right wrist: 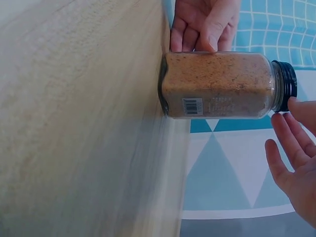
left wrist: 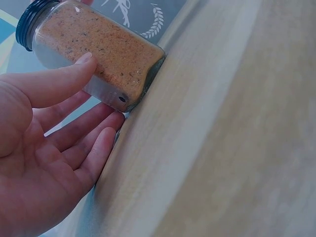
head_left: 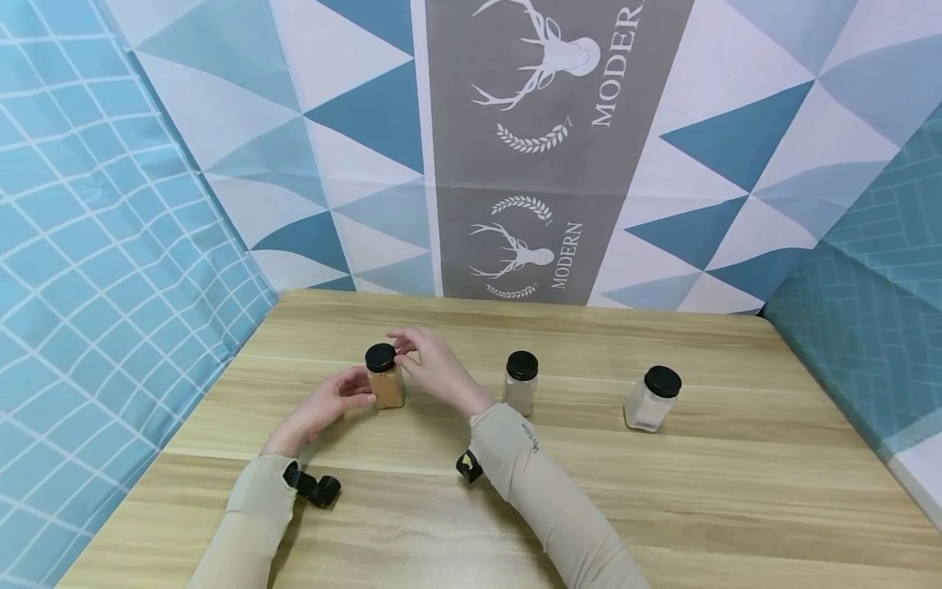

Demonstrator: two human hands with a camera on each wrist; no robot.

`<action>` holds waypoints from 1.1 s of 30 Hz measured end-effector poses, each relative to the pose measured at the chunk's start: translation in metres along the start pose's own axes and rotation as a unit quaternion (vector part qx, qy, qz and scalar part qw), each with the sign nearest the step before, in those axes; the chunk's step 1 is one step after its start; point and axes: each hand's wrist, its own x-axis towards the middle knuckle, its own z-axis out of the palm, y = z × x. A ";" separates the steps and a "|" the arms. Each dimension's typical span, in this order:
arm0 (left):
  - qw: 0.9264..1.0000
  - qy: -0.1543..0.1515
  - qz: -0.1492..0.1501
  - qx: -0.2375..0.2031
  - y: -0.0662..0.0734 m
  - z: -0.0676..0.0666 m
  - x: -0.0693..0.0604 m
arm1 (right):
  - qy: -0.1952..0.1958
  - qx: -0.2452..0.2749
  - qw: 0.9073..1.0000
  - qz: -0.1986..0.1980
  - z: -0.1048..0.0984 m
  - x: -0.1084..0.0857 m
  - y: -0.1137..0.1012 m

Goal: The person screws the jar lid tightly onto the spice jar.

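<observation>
A clear glass jar [head_left: 388,391] of orange-brown seasoning, flecked with dark bits in the wrist views, stands upright on the table with its black lid [right wrist: 285,86] on. At its lower left is my left hand [head_left: 334,402]. The left thumb [left wrist: 85,58] lies against one side of the jar, and the fingers reach behind it. From the right, my right hand [head_left: 434,368] comes up to the lid. Its thumb [right wrist: 301,109] touches the lid edge, with the other fingers spread loosely and not wrapped round it. A barcode label shows on the jar in the right wrist view.
Two more black-lidded jars stand on the wooden table [head_left: 706,483]: a pale jar [head_left: 521,393] beyond my right forearm and a white-filled jar [head_left: 651,402] farther right. Patterned cloth [head_left: 353,147] hangs behind the table, with blue gridded cloth [head_left: 96,245] along the left.
</observation>
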 end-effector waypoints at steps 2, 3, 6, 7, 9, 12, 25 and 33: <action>1.000 -0.001 0.001 0.001 0.001 0.000 0.000 | -0.003 0.003 1.000 0.002 0.000 0.000 0.000; 1.000 -0.001 0.002 0.002 0.001 0.000 0.000 | -0.005 0.004 1.000 0.003 0.000 -0.001 0.000; 1.000 0.001 -0.001 0.005 0.000 -0.001 0.000 | -0.016 0.006 1.000 0.007 -0.001 -0.001 -0.001; 1.000 0.002 -0.003 0.005 0.000 -0.001 0.000 | -0.021 0.006 1.000 0.008 -0.001 -0.001 -0.002; 1.000 0.003 -0.006 0.006 -0.001 -0.001 0.001 | -0.031 0.001 0.999 0.006 -0.001 -0.001 -0.003; 1.000 0.003 -0.008 0.008 -0.001 -0.001 0.001 | -0.047 -0.004 0.999 0.001 0.000 0.000 -0.005; 1.000 0.005 -0.009 0.010 -0.002 0.000 0.002 | -0.066 -0.005 0.998 -0.008 0.001 0.000 -0.005; 1.000 0.010 -0.003 0.022 -0.002 0.001 0.001 | -0.060 0.006 0.998 0.001 -0.001 -0.002 -0.003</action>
